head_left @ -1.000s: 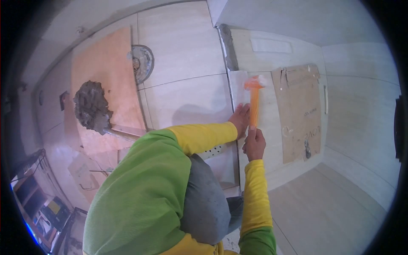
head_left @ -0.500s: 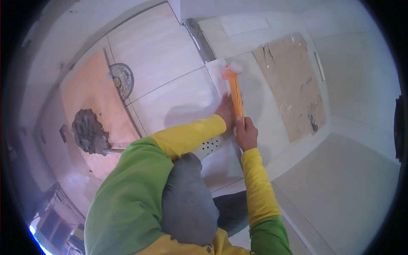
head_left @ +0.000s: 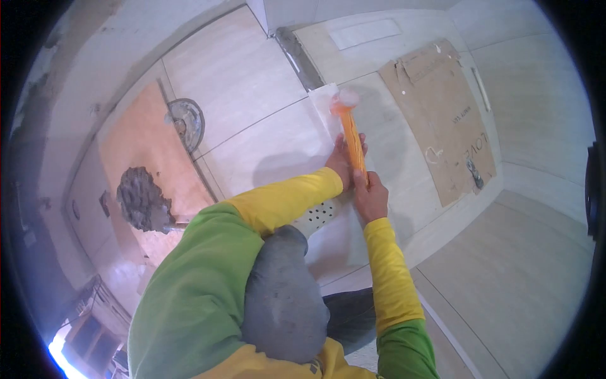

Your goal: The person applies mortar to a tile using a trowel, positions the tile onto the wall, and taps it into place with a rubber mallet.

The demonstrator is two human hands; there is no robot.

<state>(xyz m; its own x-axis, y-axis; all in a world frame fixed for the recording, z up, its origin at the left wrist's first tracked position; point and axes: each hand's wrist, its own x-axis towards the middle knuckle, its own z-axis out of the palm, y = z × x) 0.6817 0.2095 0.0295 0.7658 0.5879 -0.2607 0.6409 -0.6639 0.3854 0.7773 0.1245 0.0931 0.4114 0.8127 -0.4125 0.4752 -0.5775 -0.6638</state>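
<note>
My right hand (head_left: 371, 197) is wrapped round the lower handle of an orange mallet (head_left: 351, 136) with a pale, whitish head. The mallet head is over the upper end of a narrow white tile strip (head_left: 324, 104) set between larger floor tiles. Close beside the handle, and partly behind it, my left hand (head_left: 339, 158) rests low over the strip. Its visible fingers are spread to either side of the handle, while the rest are hidden. Below my left forearm, a shoe with dark holes (head_left: 319, 216) shows on the floor.
A wooden board (head_left: 142, 136) at left carries a heap of grey mortar (head_left: 145, 199). Near its edge is a round, mortar-smeared disc (head_left: 187, 125). Flattened cardboard (head_left: 435, 120) covers tiles at right. An unfilled grey gap (head_left: 300, 60) lies beyond the strip.
The whole view has shifted slightly, with the board and cardboard lower in the picture. The mallet and both hands keep nearly the same position over the strip.
</note>
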